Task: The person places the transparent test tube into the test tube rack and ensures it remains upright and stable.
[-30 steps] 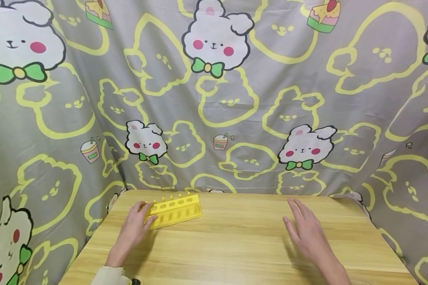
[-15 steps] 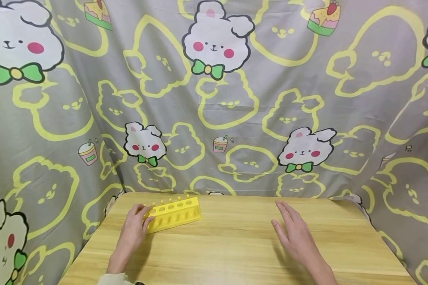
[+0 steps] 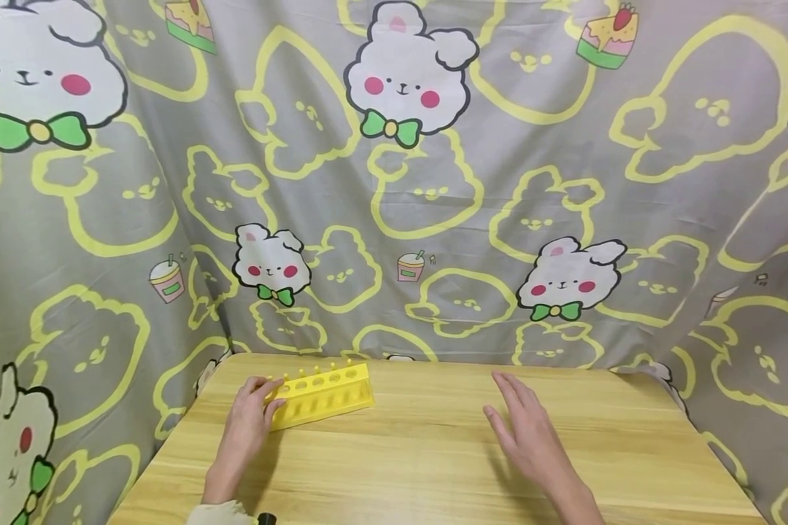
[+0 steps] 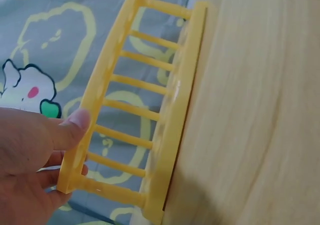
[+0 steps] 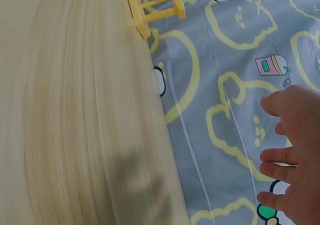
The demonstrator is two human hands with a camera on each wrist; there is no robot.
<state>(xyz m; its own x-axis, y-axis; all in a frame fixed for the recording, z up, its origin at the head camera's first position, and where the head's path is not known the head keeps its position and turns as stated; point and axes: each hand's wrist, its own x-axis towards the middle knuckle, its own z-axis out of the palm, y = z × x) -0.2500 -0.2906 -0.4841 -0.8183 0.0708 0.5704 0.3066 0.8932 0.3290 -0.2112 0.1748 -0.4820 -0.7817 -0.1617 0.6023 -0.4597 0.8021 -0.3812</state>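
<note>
A yellow plastic test tube rack (image 3: 322, 394) stands at the left back of the table, set slightly aslant. Its top has a row of round holes, and small pegs stick up along its back edge; no tubes show in it. My left hand (image 3: 248, 415) grips the rack's left end. In the left wrist view the thumb (image 4: 75, 127) lies on the upper bar of the rack (image 4: 175, 95), with fingers curled underneath. To the right, my right hand (image 3: 522, 430) hovers over the table with fingers extended, holding nothing. The right wrist view shows it apart from the rack (image 5: 155, 7).
The wooden table (image 3: 394, 467) has a light grain. A grey curtain (image 3: 433, 175) printed with rabbits and yellow outlines hangs behind it and on both sides. A small black object (image 3: 266, 518) shows by the left sleeve (image 3: 219, 512).
My right hand has moved left across the table, nearer the rack. The left hand keeps its grip on the rack, which has hardly moved.
</note>
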